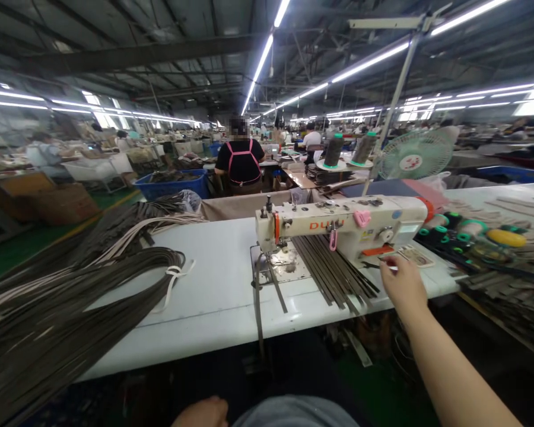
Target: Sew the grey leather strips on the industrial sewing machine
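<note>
My right hand (403, 284) reaches out to the right end of the cream sewing machine (338, 224). Its fingers are curled near a small white piece on the machine bed; what they hold, if anything, is hidden. Beside it, a stack of dark strips (333, 270) lies fanned under the machine arm. One long strip (276, 287) runs from the needle toward me and hangs over the table edge. My left hand (202, 413) rests low at the bottom of the view, near my lap, with its fingers tucked out of sight.
A large bundle of dark and tan straps (66, 296) covers the left of the white table (213, 284). Thread cones (454, 234) and strip piles lie at right. A green fan (413, 155) stands behind. A person in a pink apron (241, 160) works at the station ahead.
</note>
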Demonstrator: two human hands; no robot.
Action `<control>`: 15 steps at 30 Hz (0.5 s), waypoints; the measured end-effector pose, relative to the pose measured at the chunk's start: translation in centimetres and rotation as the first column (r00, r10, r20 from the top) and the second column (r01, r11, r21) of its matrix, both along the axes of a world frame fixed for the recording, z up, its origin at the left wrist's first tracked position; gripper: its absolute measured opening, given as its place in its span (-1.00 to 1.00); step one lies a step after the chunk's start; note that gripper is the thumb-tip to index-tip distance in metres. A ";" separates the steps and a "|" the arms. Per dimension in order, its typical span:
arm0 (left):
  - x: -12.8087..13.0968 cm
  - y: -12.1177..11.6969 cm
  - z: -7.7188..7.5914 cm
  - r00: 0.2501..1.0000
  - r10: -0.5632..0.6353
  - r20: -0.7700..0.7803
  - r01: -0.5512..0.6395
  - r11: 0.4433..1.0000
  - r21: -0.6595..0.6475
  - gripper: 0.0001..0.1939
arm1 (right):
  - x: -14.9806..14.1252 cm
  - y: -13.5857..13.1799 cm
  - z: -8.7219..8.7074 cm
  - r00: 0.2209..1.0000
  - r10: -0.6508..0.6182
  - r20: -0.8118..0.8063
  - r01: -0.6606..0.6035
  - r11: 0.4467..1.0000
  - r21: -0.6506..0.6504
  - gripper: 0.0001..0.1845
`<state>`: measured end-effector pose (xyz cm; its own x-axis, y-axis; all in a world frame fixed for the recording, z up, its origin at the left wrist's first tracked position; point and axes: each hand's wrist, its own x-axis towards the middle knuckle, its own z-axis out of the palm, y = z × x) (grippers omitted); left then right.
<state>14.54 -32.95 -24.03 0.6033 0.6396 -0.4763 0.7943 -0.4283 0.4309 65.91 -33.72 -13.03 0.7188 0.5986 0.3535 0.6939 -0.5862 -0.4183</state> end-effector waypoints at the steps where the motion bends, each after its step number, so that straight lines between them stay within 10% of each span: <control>1: 1.1 1.0 0.9 0.995 -0.003 0.097 0.005 1.000 -0.021 -0.88 | -1.5 0.3 -0.2 0.997 0.079 0.014 -0.079 0.997 -0.008 -0.66; 4: 4.4 4.5 3.6 0.865 0.128 0.485 -0.128 0.991 -0.032 -0.79 | -6.0 1.7 -0.5 0.956 0.285 0.071 -0.281 0.957 -0.067 -0.78; 7: 6.8 8.6 5.0 0.690 0.095 0.718 -0.362 0.904 0.228 -0.78 | -9.1 3.1 -0.8 0.917 0.369 0.151 -0.350 0.926 -0.140 -0.80; 10: 8.8 12.5 5.0 0.686 -0.019 0.727 -0.416 0.810 0.414 -0.68 | -10.4 4.2 -0.9 0.895 0.387 0.221 -0.342 0.914 -0.218 -0.76; 15: 12.0 16.4 4.6 0.702 -0.088 0.707 -0.266 0.888 0.374 -0.66 | -11.0 5.4 -1.1 0.873 0.391 0.291 -0.287 0.895 -0.341 -0.44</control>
